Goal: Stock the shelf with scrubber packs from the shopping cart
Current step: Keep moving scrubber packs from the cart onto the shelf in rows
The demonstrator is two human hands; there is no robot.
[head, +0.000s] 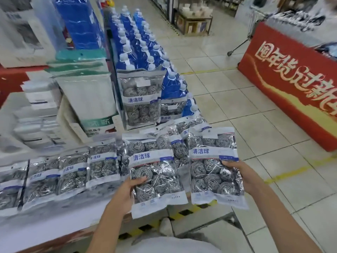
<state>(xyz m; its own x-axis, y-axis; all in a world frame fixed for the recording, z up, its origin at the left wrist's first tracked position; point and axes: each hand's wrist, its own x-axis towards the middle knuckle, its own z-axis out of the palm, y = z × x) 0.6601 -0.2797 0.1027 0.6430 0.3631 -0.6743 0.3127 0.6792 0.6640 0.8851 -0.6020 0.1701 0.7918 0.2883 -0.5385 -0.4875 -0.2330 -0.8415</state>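
My left hand [127,190] grips a clear scrubber pack [155,172] of steel-wool balls by its left edge, thumb on the front. My right hand [244,175] holds a second scrubber pack [213,167] by its right edge. Both packs hang above the front corner of the white shelf [60,223]. A row of several scrubber packs [73,176] lies flat along the shelf to the left. More packs [140,99] stand upright behind, and a loose heap [184,132] lies at the shelf's right end. A cart's metal frame [255,21] shows at the far right, blurred.
Blue bottles [138,42] with white caps stand in rows behind the upright packs. White and green bagged goods [87,99] and stacked white boxes [38,114] fill the left of the shelf. A red banner-draped table [291,84] stands to the right across a tiled aisle floor [237,106].
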